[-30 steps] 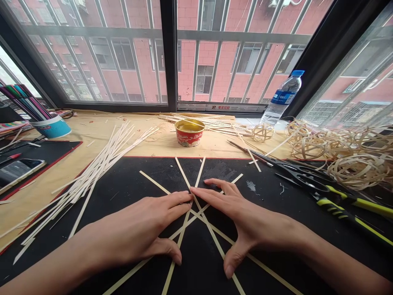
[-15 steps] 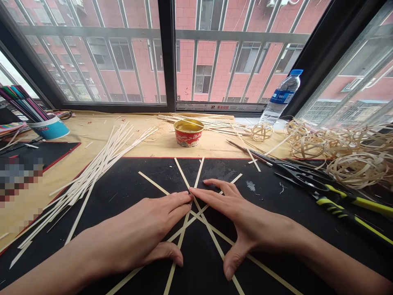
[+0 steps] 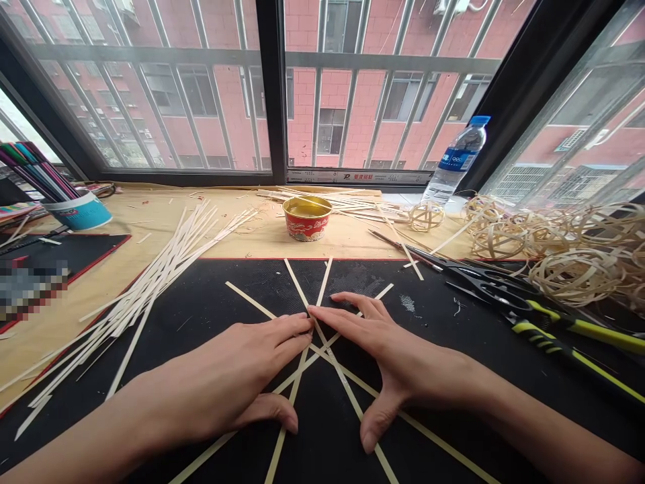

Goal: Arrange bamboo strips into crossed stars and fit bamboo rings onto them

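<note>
Several thin pale bamboo strips (image 3: 347, 390) lie crossed like a star on the black mat (image 3: 201, 302). My left hand (image 3: 252, 370) rests over them from the left, its fingertips on the upper crossing and its thumb stretched out below. From the right, my right hand (image 3: 398, 356) touches the same crossing with its index fingertip, the other fingers spread and the thumb apart. The fingertips of both hands nearly meet there. Neither hand grips a strip; the fingers lie extended. Parts of the strips are hidden under both hands.
A bundle of loose strips (image 3: 151, 282) lies at left. Behind the mat stands a red tin (image 3: 307, 222). Scissors (image 3: 468, 272), yellow-handled pliers (image 3: 554, 349), woven strip balls (image 3: 574, 275) and a water bottle (image 3: 456, 165) are at right. A pen cup (image 3: 80, 210) stands far left.
The view has shifted very slightly, moving most things a little left in the picture. Both hands keep their place on the crossed strips, with the right thumb marginally higher.
</note>
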The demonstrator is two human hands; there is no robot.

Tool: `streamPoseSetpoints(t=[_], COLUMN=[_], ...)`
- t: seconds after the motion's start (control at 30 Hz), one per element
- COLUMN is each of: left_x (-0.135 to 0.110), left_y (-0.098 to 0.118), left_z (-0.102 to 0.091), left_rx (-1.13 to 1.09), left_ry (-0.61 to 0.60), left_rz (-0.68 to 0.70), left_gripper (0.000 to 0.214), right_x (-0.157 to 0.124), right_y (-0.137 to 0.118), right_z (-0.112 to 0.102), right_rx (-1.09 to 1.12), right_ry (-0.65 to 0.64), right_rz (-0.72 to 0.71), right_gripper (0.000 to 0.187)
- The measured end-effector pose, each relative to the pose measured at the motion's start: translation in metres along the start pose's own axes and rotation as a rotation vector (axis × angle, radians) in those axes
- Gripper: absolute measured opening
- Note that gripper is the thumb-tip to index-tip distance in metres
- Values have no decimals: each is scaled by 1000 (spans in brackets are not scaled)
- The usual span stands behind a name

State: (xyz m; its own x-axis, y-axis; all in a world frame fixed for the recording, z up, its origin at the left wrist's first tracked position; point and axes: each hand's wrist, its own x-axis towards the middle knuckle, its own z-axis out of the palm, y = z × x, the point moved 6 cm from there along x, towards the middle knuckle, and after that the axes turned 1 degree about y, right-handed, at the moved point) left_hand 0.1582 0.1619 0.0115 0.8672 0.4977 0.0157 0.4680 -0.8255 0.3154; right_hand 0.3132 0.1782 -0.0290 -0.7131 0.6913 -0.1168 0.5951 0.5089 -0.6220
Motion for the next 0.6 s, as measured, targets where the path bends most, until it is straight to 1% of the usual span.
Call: streamPoseSetpoints(t=[0.1, 0.23, 0.37, 0.6], left_x=[0, -1, -4, -4], left_y=[-2, -6, -10, -11], left_z=[1, 4, 6, 7], left_rx=[-18, -55, -59, -34], left_ry=[-10, -34, -28, -36], left_rz=[-17, -73, -120, -112], left_gripper=[68, 68, 68, 64], right_x=[-2, -3, -4, -4], right_y=[1, 1, 1, 2], right_z=[0, 0, 0, 1], right_rx=[1, 16, 15, 4], right_ry=[8, 2, -5, -13], right_rz=[-10, -15, -12, -17], right_gripper=[123, 125, 125, 124])
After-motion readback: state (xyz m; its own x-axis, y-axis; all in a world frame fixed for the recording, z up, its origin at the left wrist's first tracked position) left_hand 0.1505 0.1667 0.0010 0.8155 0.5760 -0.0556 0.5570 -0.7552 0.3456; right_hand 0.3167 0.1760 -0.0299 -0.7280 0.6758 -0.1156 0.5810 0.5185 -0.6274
